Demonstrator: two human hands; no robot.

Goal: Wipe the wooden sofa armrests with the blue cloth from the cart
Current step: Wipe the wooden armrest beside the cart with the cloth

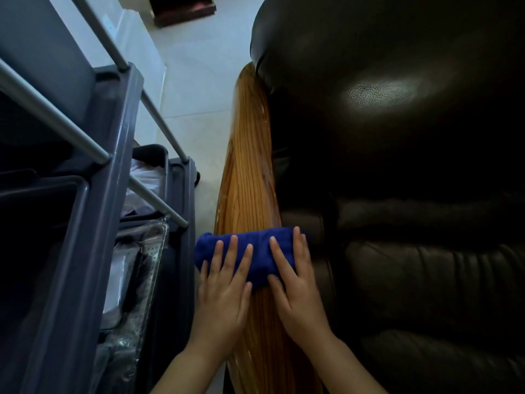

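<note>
The blue cloth (257,248) lies folded across the glossy wooden armrest (248,155), which runs away from me along the left side of a dark leather sofa (397,166). My left hand (223,291) rests flat on the cloth's left half, fingers spread. On the cloth's right half my right hand (297,282) presses down flat, fingers apart, with its outer edge over the armrest's inner side. The cloth's left end hangs past the armrest's outer edge. Both palms sit partly on bare wood behind the cloth.
A grey cleaning cart (113,194) with metal rails (159,123) stands close on the left, with plastic-wrapped items (133,280) on its lower shelf. A narrow strip of pale tiled floor (199,95) separates the cart from the armrest. A dark wooden object (184,9) sits far back.
</note>
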